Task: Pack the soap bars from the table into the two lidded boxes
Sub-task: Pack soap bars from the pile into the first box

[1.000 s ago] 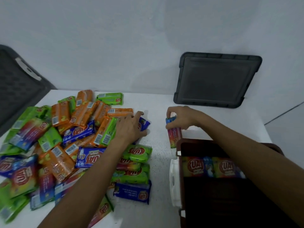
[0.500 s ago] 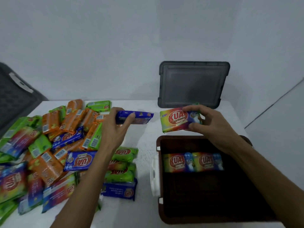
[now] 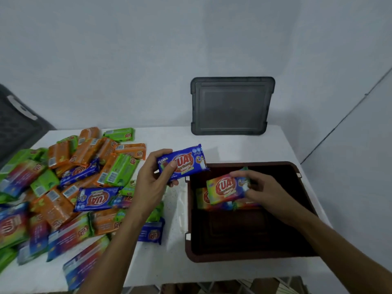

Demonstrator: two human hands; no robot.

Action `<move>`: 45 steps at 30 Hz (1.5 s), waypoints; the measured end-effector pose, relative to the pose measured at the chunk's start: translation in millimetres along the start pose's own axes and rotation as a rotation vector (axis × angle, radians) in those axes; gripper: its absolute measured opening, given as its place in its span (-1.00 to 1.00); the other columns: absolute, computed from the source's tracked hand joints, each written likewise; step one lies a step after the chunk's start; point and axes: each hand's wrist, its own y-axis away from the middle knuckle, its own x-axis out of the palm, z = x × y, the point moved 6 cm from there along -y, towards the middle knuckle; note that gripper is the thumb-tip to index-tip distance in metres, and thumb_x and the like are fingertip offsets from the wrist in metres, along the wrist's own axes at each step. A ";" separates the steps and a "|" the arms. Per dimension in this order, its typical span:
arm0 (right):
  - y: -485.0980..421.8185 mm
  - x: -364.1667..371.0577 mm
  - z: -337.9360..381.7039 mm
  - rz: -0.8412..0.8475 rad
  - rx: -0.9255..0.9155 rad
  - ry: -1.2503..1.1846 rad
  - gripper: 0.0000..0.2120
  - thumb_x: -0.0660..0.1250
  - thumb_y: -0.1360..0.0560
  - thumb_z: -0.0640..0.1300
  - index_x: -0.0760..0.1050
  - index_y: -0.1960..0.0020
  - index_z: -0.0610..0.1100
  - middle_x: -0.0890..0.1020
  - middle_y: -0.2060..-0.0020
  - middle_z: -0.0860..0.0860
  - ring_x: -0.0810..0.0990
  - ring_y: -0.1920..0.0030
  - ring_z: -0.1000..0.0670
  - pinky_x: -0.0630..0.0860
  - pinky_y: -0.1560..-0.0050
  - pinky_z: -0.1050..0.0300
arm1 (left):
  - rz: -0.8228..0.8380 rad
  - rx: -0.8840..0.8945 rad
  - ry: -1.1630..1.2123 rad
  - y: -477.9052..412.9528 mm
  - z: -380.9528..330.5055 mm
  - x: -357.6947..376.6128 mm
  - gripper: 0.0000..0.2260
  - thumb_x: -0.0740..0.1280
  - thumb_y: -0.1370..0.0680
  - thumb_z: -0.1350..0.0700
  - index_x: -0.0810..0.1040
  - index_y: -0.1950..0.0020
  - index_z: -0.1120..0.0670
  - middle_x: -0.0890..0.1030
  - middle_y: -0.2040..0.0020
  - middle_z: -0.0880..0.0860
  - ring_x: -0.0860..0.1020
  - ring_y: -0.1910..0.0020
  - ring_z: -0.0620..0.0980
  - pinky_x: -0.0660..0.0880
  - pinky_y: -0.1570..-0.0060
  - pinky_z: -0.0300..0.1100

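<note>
A dark brown open box [image 3: 297,211] stands on the right of the white table [image 3: 169,266]. Rainbow-wrapped soap bars lie along its far inner side. My right hand [image 3: 263,192] is inside the box, gripping a rainbow soap bar [image 3: 226,188] just above those bars. My left hand [image 3: 152,185] holds a blue soap bar [image 3: 183,163] face up, above the table at the box's far left corner. A heap of soap bars [image 3: 63,187] in orange, green, blue and rainbow wrappers covers the table's left half.
A grey lid [image 3: 232,106] leans upright against the wall behind the box. A second dark grey lid [image 3: 17,126] leans at the far left. The table's right edge runs close beside the box. A blue bar [image 3: 151,232] lies near the box's left wall.
My right hand has lowered the rainbow bar from above the box's far rim down into the box. My left hand has carried the blue bar rightward and turned it face up.
</note>
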 end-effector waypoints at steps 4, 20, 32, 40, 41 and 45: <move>-18.6 22.1 -16.8 0.086 0.042 0.128 -0.58 0.27 -0.56 -0.33 0.45 -0.29 0.08 0.54 -0.21 0.02 0.59 -0.14 0.08 0.62 0.00 0.22 | 0.015 -0.035 0.028 3.6 4.2 7.7 -0.67 0.36 -0.49 0.07 0.45 -0.24 -0.02 0.56 -0.13 -0.02 0.66 -0.01 -0.03 0.66 0.21 -0.08; -10.1 3.0 13.2 -0.235 -0.208 0.338 -0.69 0.28 -0.58 -0.10 0.40 -0.30 0.06 0.60 0.02 0.06 0.63 -0.04 0.04 0.57 0.16 0.34 | 0.124 -0.104 0.187 11.7 -1.5 35.7 -0.73 0.34 -0.54 0.18 0.47 -0.23 0.00 0.62 -0.11 0.07 0.65 -0.05 0.02 0.61 0.27 -0.20; 20.8 -47.3 2.9 -0.244 -0.034 -0.053 -0.71 0.32 -0.53 -0.19 0.51 -0.23 -0.01 0.60 -0.15 -0.01 0.63 -0.13 -0.02 0.67 0.08 0.06 | 0.157 0.326 -0.507 11.2 -9.2 51.7 -0.79 0.32 -0.59 0.03 0.55 -0.22 -0.02 0.58 -0.04 -0.13 0.52 -0.01 -0.16 0.40 0.05 -0.44; 14.4 -57.8 -44.8 -0.301 0.086 0.418 -0.72 0.30 -0.57 -0.19 0.43 -0.26 0.00 0.49 -0.24 -0.03 0.52 -0.19 0.01 0.61 0.07 0.23 | 0.151 0.439 -0.774 10.7 16.5 50.6 -0.73 0.36 -0.55 0.13 0.55 -0.25 0.03 0.46 -0.23 0.02 0.40 -0.21 -0.04 0.20 -0.22 -0.45; 13.5 -58.7 -47.6 -0.322 0.080 0.504 -0.71 0.29 -0.58 -0.17 0.43 -0.29 -0.03 0.50 -0.25 -0.05 0.51 -0.16 0.04 0.57 0.10 0.30 | 0.146 0.445 -0.779 11.0 15.7 50.6 -0.72 0.37 -0.54 0.15 0.55 -0.25 0.03 0.46 -0.24 0.03 0.40 -0.22 -0.04 0.18 -0.23 -0.48; 9.8 -50.0 -54.0 -0.322 0.100 0.731 -0.60 0.32 -0.56 -0.13 0.39 -0.37 -0.16 0.52 -0.27 -0.16 0.54 -0.19 -0.06 0.56 -0.06 0.15 | 0.121 0.426 -0.818 10.8 15.6 50.9 -0.74 0.41 -0.52 0.14 0.58 -0.21 0.04 0.48 -0.22 0.05 0.42 -0.23 0.01 0.21 -0.24 -0.39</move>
